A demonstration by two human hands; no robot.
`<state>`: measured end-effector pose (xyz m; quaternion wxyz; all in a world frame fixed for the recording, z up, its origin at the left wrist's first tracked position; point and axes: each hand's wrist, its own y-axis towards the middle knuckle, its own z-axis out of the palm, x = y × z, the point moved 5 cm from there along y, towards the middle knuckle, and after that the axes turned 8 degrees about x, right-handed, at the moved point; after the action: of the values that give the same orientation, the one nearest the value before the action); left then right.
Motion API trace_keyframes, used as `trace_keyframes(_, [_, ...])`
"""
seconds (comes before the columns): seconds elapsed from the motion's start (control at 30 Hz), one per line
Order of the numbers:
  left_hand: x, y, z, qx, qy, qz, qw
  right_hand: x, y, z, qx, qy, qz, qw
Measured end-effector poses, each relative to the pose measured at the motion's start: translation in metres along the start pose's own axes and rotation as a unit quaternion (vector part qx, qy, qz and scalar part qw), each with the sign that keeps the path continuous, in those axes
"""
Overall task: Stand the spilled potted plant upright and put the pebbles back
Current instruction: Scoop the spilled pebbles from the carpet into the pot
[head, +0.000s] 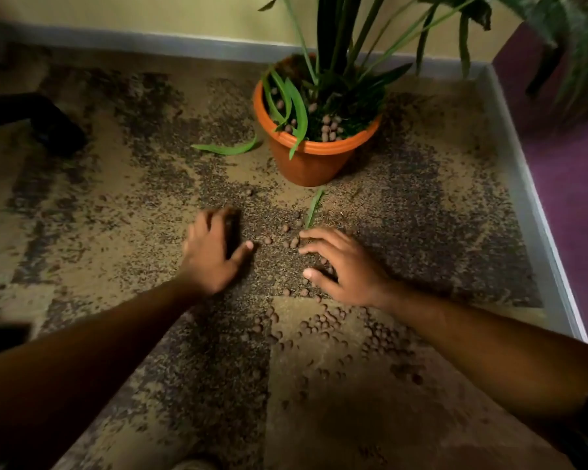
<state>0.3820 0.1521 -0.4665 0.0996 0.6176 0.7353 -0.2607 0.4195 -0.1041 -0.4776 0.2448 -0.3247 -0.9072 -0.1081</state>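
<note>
Head view: fingers point(314, 234) of the right hand point(345, 266) are spread and lightly bent, tips on the carpet point(116, 205), arched over a few pebbles without gripping any. Left hand point(211, 252) lies palm-down just beside, its fingers curled at the far edge; whether they enclose pebbles cannot be told. Loose pebbles point(291, 240) lie between the two hands. A larger scatter of pebbles point(323, 325) lies nearer the person, between the forearms. Beyond the hands, the orange plant pot point(311, 161) stands upright on the carpet, near the skirting board point(150, 40), with pebbles heaped inside its rim. Two detached green leaves point(226, 149) lie on the carpet beside the pot.
</note>
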Motion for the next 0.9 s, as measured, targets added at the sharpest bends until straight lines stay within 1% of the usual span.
trace_keyframes(0.03, [0.000,0.009,-0.007,-0.038,0.016,-0.019,0.999,-0.002,0.001,-0.006,-0.041,-0.012,0.001,0.999])
trace_keyframes(0.07, [0.001,0.019,-0.014,-0.070,0.020,-0.037,0.997,-0.009,0.004,-0.014,-0.090,-0.026,0.027,0.995])
trace_keyframes(0.1, [0.002,0.029,-0.020,-0.084,0.010,-0.051,0.995,-0.019,0.010,-0.023,-0.130,-0.040,0.072,0.988])
trace_keyframes(0.13, [0.004,0.036,-0.021,-0.074,-0.013,-0.065,0.995,-0.032,0.015,-0.029,-0.141,-0.056,0.127,0.980])
trace_keyframes(0.17, [0.007,0.041,-0.018,-0.046,-0.046,-0.077,0.995,-0.045,0.021,-0.030,-0.118,-0.072,0.186,0.973])
trace_keyframes(0.2, [0.008,0.042,-0.011,-0.008,-0.082,-0.083,0.993,-0.058,0.024,-0.027,-0.073,-0.078,0.239,0.965])
trace_keyframes(0.23, [0.007,0.040,-0.003,0.031,-0.107,-0.077,0.991,-0.066,0.025,-0.021,-0.028,-0.081,0.271,0.959])
trace_keyframes(0.27, [0.003,0.034,0.007,0.061,-0.110,-0.055,0.990,-0.068,0.024,-0.015,0.003,-0.089,0.278,0.956])
trace_keyframes(0.3, [-0.004,0.027,0.015,0.079,-0.098,-0.022,0.992,-0.066,0.022,-0.011,0.021,-0.097,0.265,0.959])
trace_keyframes(0.37, [-0.016,0.010,0.031,0.090,-0.071,0.044,0.992,-0.049,0.015,-0.005,0.032,-0.089,0.203,0.975])
trace_keyframes(0.47, [-0.022,-0.013,0.048,0.093,-0.047,0.095,0.990,-0.011,0.011,0.003,0.046,-0.017,0.071,0.996])
trace_keyframes(0.5, [-0.022,-0.019,0.052,0.097,-0.038,0.111,0.988,0.001,0.015,0.001,0.044,-0.019,0.023,0.999])
trace_keyframes(0.57, [-0.022,-0.027,0.054,0.109,-0.025,0.135,0.984,0.017,0.040,-0.010,0.011,-0.074,-0.038,0.996])
trace_keyframes(0.6, [-0.023,-0.029,0.054,0.114,-0.030,0.138,0.983,0.019,0.059,-0.017,-0.001,-0.100,-0.045,0.994])
trace_keyframes(0.63, [-0.023,-0.032,0.054,0.120,-0.036,0.135,0.983,0.020,0.080,-0.020,0.009,-0.108,-0.040,0.993])
trace_keyframes(0.67, [-0.024,-0.034,0.054,0.125,-0.045,0.130,0.983,0.019,0.103,-0.021,0.048,-0.108,-0.031,0.992])
trace_keyframes(0.73, [-0.024,-0.042,0.055,0.131,-0.074,0.117,0.982,0.014,0.137,-0.010,0.164,-0.120,-0.008,0.979])
trace_keyframes(0.77, [-0.022,-0.048,0.056,0.130,-0.097,0.109,0.981,0.011,0.147,-0.001,0.209,-0.132,0.001,0.969])
trace_keyframes(0.8, [-0.020,-0.053,0.055,0.125,-0.124,0.103,0.979,0.009,0.151,0.007,0.237,-0.140,0.006,0.961])
trace_keyframes(0.83, [-0.017,-0.058,0.054,0.115,-0.152,0.098,0.977,0.008,0.150,0.013,0.247,-0.139,0.006,0.959])
trace_keyframes(0.9, [-0.012,-0.065,0.047,0.078,-0.192,0.096,0.974,0.016,0.132,0.018,0.241,-0.125,-0.014,0.962])
